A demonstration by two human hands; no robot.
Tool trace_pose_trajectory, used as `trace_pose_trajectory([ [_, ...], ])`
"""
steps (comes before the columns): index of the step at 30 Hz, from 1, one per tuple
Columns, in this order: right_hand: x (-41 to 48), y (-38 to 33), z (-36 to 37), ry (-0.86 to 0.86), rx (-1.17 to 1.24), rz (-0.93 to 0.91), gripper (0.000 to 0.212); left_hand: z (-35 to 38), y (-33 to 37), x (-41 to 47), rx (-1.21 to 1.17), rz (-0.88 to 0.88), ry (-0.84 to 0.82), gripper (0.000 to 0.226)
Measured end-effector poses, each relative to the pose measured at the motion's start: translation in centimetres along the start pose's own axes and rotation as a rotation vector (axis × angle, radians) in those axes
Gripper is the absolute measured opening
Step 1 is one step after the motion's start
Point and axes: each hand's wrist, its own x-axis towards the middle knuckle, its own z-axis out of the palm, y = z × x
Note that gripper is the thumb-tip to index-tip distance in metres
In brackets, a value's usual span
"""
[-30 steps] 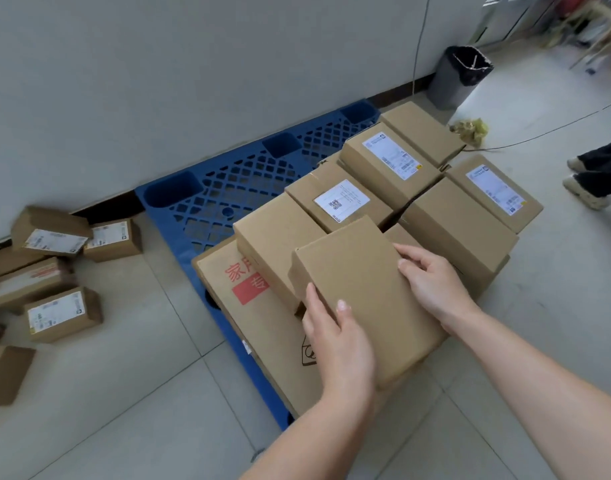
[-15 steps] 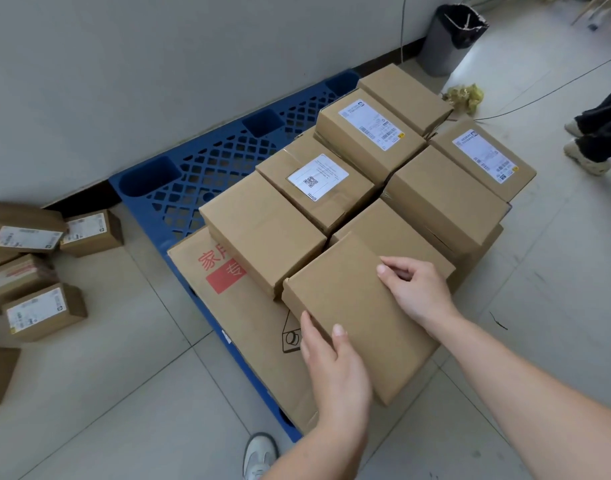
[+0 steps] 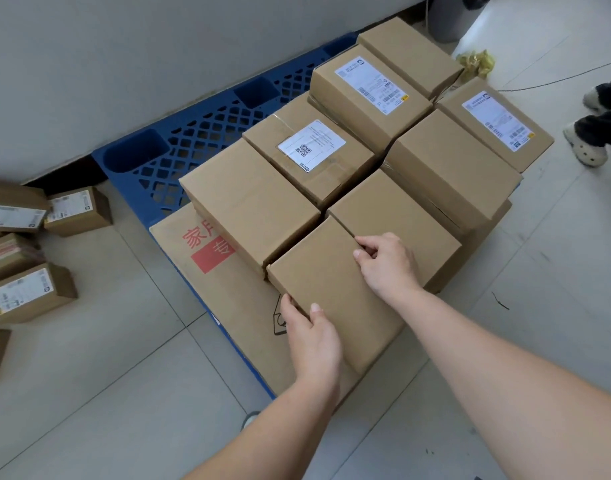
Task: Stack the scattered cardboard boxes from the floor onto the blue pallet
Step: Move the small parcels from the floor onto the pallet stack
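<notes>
1. Blue plastic lattice of your pallet [image 3: 200, 133] shows bare only at the far left, along the grey wall [image 3: 158, 46]; stacked boxes [image 3: 369, 84] cover the remainder.
2. Loose boxes [image 3: 30, 296] lie on the tiled floor [image 3: 106, 393] to your left, well apart from the pallet, several with white labels facing up.
3. To your right, another person's shoes [image 3: 588, 150] stand on the tiles near the stack's far corner. A yellow crumpled scrap [image 3: 477, 62] and a thin cable [image 3: 556, 77] lie beyond them.
4. A wide flat carton [image 3: 207, 271] with red print lies along the pallet's near edge, beneath the stack.
5. Your plain box [image 3: 331, 292] sits over that flat carton at the near corner of the stack. It is close against the side box [image 3: 248, 202] on its left and the rear box [image 3: 390, 209] behind it. Whether it is fully set down you cannot tell.
6. Your left hand [image 3: 311, 337] grips the box's near left edge, thumb on top and fingers round the side.
7. Your right hand [image 3: 387, 265] grips the far edge, fingers curled where it meets the rear box.
</notes>
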Motion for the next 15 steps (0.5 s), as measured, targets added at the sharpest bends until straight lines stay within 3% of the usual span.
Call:
trace_pose_trajectory([
  [15, -0.3, -2.9, 0.7, 0.128, -0.059, -0.065, 0.021, -2.5, 1.8, 1.8, 0.067, 0.007, -0.026, 0.049],
])
